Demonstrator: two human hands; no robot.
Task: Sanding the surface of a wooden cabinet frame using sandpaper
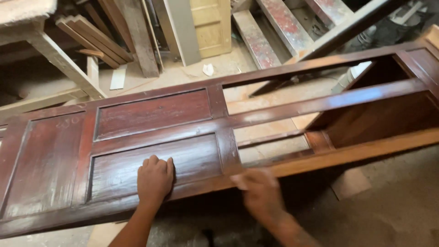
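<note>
Leaning at the far left, a pale wooden trestle point(64, 61) is seen with loose boards point(98, 39) stacked against it on the dusty floor point(402, 206). Across the whole view a long, dark red panelled door point(151, 114) is laid flat and slightly tilted, its left half filled with raised panels and its right half left as open frame through which the floor shows. The left hand point(154, 179) is pressed on the lower middle panel, its fingers point(153, 161) curled close together and flat to the wood, so that nothing is gripped. Just to the right, the right hand point(259, 191) is set at the door's near edge rail; it is blurred, and whether its fingers are spread or closed on the edge cannot be told. Behind the door, a pale yellow panelled door point(210, 25) is propped upright, with a grey plank point(183, 29) beside it and a small white scrap point(208, 69) lying on the floor before it. Farther right, red-stained beams point(256, 39) are slanted over the rubble, and a dark beam point(338, 34) is crossed behind the open frame. At the far right the door's deep brown frame side point(379, 121) is turned toward the camera, and the ground beyond is partly hidden by it.
</note>
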